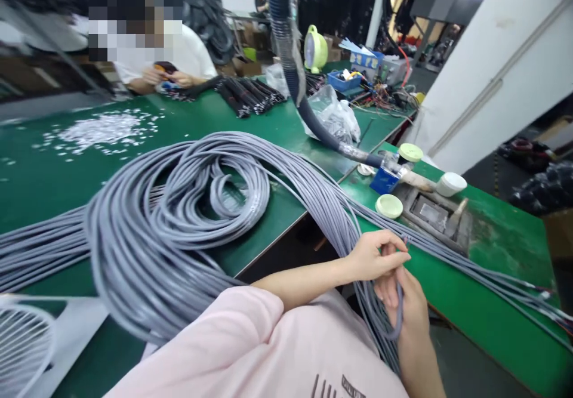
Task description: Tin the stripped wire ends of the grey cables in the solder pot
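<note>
A large bundle of grey cables (134,237) lies coiled on the green table, and a thick run of it drops over the edge beside my lap. My left hand (378,255) has thumb and forefinger brought together at the stripped end of one cable, where small coloured wires just show. Below it, my right hand (409,302) is closed around the same grey cable (398,317), which loops down out of the fingers. Both hands touch each other, so part of the grip is hidden. Further cables with bare wire ends (544,293) stretch across the right-hand table.
A fume hose (308,111) bends down to a soldering station (432,213) with small round tubs (389,206) around it. White bits (105,129) lie scattered at left. Across the table, a person (179,58) handles black cables (250,93). A white fan (27,344) stands lower left.
</note>
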`<action>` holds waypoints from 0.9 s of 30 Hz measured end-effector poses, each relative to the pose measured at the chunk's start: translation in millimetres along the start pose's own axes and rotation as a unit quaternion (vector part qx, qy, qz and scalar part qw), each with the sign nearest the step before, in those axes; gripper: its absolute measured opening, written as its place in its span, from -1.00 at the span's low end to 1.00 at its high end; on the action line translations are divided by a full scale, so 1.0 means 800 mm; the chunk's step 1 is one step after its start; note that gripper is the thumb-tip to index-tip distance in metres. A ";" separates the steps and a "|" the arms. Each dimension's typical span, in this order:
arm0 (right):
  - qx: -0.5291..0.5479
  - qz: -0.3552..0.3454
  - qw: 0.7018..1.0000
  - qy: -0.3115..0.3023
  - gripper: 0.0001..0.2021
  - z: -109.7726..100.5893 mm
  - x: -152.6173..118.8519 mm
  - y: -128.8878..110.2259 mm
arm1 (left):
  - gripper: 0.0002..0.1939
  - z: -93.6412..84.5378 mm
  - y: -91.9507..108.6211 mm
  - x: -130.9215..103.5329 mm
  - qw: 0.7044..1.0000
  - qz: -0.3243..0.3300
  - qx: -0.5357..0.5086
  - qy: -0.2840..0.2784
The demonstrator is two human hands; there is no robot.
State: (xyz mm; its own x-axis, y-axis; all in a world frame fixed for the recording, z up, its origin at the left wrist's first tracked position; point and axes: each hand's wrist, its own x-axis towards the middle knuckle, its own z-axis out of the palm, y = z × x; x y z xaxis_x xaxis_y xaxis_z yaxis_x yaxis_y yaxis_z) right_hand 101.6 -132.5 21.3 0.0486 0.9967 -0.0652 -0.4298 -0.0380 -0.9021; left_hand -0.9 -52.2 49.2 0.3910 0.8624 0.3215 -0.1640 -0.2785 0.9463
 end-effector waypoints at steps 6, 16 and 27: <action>0.025 -0.007 1.000 0.001 -0.65 -0.025 0.004 -0.011 | -0.68 0.004 -0.004 -0.005 0.979 0.148 0.132 -0.049; 0.006 0.004 0.996 0.088 -0.80 -0.043 0.006 -0.041 | -0.59 0.025 -0.004 -0.023 0.993 0.009 -0.102 -0.066; -0.117 -0.087 0.983 0.114 -0.82 -0.059 -0.012 -0.035 | -0.53 0.010 -0.030 -0.028 0.918 -0.175 -0.305 -0.182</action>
State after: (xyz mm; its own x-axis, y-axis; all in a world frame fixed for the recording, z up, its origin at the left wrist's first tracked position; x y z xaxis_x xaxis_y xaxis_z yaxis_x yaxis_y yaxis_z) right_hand 155.9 -144.7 27.1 0.3149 0.9487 0.0288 -0.1797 0.0894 -0.9796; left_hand 1.1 -68.3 19.4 0.7754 0.6243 0.0952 -0.4038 0.3741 0.8349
